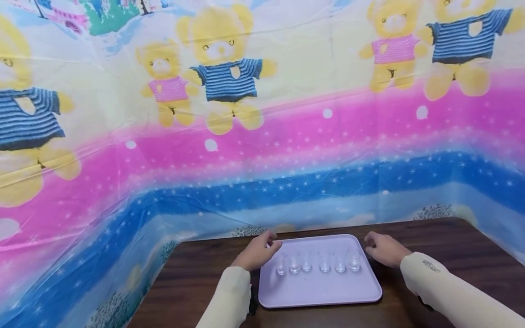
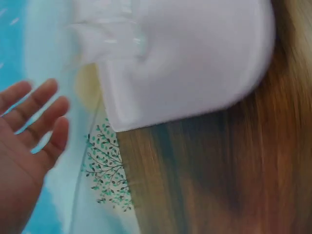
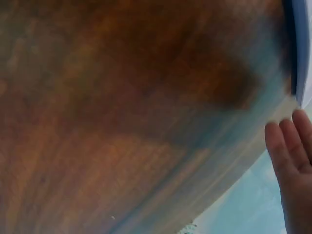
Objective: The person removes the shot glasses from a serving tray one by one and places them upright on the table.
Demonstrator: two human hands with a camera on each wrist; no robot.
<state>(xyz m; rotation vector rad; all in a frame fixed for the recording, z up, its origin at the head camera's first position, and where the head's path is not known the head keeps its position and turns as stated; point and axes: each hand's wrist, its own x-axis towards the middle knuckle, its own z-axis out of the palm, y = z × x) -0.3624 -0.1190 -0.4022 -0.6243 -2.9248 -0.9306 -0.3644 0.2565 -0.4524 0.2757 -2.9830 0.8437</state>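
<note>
A dark wood-grain table [image 1: 197,269] stands before a creased printed backdrop [image 1: 303,45] — yellow teddy bears [image 1: 231,82] in pink or blue striped shirts, above a pink band [image 1: 295,123] and a blue band [image 1: 287,187], both dotted with white snowflakes [image 1: 276,145].

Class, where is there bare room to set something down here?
On the tray, between the six glasses and its near rim; on the table, between the left sleeve and its left edge. Crowded: the glass row, flanked by left hand and right hand.
</note>
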